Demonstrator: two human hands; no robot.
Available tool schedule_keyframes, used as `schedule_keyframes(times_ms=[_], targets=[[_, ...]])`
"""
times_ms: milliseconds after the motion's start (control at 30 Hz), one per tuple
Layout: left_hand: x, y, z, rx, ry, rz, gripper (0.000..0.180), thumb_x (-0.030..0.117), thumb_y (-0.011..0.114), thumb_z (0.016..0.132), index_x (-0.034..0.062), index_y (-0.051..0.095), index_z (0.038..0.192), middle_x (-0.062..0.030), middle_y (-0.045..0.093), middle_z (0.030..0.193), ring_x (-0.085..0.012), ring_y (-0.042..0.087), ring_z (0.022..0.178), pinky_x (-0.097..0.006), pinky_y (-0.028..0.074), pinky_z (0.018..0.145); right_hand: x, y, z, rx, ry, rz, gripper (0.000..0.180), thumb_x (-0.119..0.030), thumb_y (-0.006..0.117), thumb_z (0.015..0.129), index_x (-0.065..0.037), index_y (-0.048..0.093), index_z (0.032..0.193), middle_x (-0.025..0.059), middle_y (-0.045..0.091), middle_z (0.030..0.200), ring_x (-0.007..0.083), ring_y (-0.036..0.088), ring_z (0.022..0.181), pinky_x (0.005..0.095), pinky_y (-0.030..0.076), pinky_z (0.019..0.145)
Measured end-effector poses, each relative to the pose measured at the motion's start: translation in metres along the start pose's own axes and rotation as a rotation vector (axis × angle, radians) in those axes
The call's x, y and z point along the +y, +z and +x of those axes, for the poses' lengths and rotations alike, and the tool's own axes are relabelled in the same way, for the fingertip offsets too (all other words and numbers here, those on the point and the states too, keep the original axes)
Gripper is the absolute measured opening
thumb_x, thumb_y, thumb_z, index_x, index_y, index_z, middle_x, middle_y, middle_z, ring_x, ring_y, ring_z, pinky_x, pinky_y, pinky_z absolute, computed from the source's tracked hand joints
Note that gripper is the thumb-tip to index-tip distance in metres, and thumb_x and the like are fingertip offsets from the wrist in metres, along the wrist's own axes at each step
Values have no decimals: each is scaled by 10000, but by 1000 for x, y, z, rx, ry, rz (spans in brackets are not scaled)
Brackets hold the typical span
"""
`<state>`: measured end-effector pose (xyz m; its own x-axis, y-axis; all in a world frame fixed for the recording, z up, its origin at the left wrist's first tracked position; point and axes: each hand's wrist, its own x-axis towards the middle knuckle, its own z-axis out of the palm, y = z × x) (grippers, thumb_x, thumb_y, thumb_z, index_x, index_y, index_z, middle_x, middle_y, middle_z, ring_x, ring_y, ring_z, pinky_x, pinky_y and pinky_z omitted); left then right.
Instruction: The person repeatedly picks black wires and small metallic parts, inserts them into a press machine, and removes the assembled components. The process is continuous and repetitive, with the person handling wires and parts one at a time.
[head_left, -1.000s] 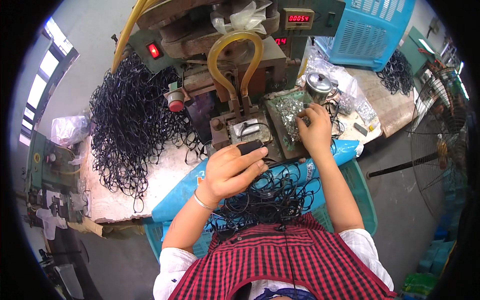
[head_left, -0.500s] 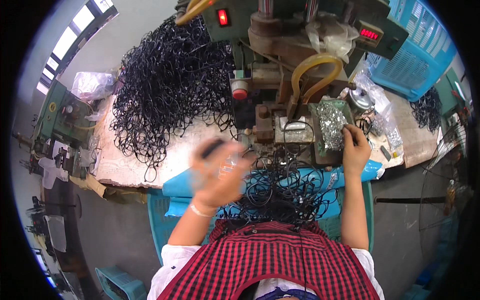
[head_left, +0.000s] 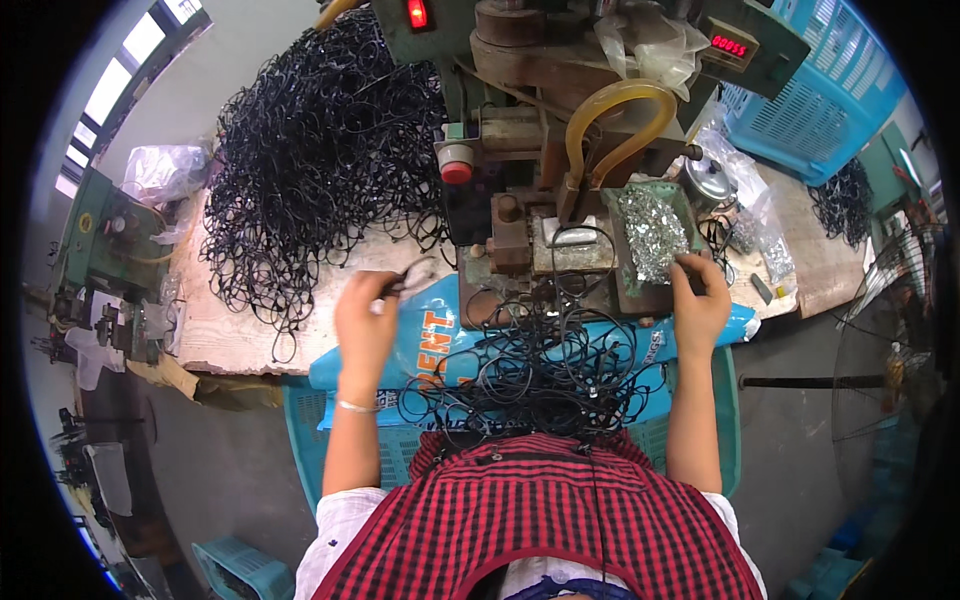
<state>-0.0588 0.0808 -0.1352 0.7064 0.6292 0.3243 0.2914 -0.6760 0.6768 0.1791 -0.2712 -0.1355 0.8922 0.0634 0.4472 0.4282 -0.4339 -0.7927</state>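
Note:
My left hand (head_left: 364, 325) is raised over the left end of a blue plastic sheet. Its fingers are closed on a black cable (head_left: 395, 286), whose loose end is blurred. At the near right edge of a green tray (head_left: 628, 290) is my right hand (head_left: 702, 308), thumb and fingertips pinched together. Small shiny metal pieces (head_left: 652, 238) fill that tray; whatever the pinch holds is too small to make out. Between my hands a tangle of black cables (head_left: 550, 375) lies across the blue sheet (head_left: 420, 345). One cable loops up to the metal block (head_left: 575, 236) of the press.
A green press (head_left: 515, 65) with a yellow hose (head_left: 620, 90) and a red button (head_left: 456, 172) stands ahead. A large heap of black cables (head_left: 320, 160) covers the left worktop. Blue crates (head_left: 815, 90) and a lidded metal pot (head_left: 708, 180) are at right, near a fan (head_left: 870, 350).
My left hand has moved left from beside the cable tangle, with the cable in it. My right hand stays at the tray. The view has shifted slightly, and the press's red counter reads differently.

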Motion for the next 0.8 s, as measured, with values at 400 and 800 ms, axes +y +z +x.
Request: schedule_keyframes(times_ms=[400, 800], targets=[[52, -4, 8, -691, -300, -540, 196, 153, 689, 992, -13, 770, 928, -44, 751, 793, -64, 620, 712, -239, 500, 664, -139, 46, 34, -436, 73, 587, 363, -2, 768, 803, 9, 647, 1145, 26, 686, 966, 101, 638, 907, 254, 496, 849], [173, -31, 86, 161, 527, -576, 214, 93, 543, 1079, -65, 616, 1204, -116, 738, 970, -114, 650, 833, -237, 500, 760, -157, 57, 20, -421, 276, 825, 579, 2, 734, 820, 85, 504, 1345, 65, 731, 910, 116, 649, 914, 268, 480, 931]])
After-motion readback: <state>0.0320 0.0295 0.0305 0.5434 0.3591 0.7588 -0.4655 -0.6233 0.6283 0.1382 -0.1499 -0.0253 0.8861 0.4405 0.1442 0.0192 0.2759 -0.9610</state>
